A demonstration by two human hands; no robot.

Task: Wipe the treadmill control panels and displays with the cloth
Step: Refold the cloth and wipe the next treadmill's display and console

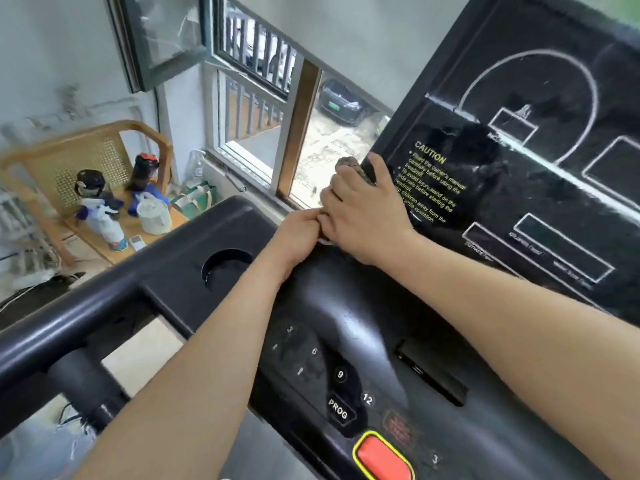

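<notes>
The black treadmill console fills the right of the head view, with its glossy display panel [540, 140] tilted up and a keypad panel [322, 368] below. My right hand [363, 213] grips the left edge of the display panel, with a grey-brown cloth [348, 163] bunched under its fingers and mostly hidden. My left hand [298, 237] sits just left of it and pinches a pale bit of the cloth at the right hand's lower edge. A red stop button [382, 460] sits at the console's bottom.
A cup holder [225, 266] sinks into the console's left wing, and a black handrail [69, 327] runs down-left. Beyond stands a wooden cane chair [97, 150] carrying bottles and a white jug [154, 216]. An open window [263, 98] lies behind.
</notes>
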